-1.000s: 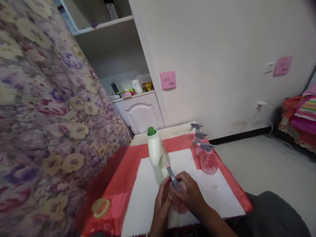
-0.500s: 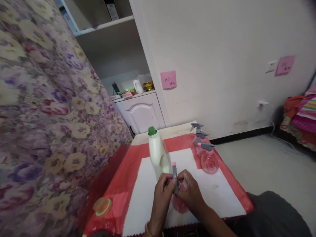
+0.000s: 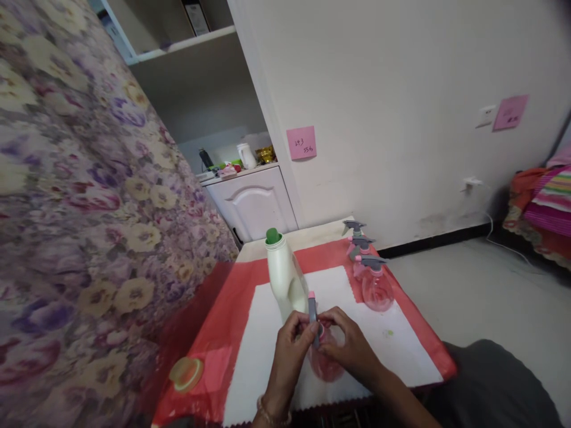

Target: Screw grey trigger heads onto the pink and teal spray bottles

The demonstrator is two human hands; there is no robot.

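Hiding partly behind fingers (image 3: 338, 316), spray bottle (image 3: 327, 369)

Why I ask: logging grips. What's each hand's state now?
Left hand: closed, pinching the gray trigger head.
Right hand: closed, gripping the pink spray bottle.

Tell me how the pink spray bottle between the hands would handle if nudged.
The pink spray bottle is probably light: its see-through walls look like plastic. Its rounded body could roll if toppled, and the grey trigger head on top may make it tip easily.
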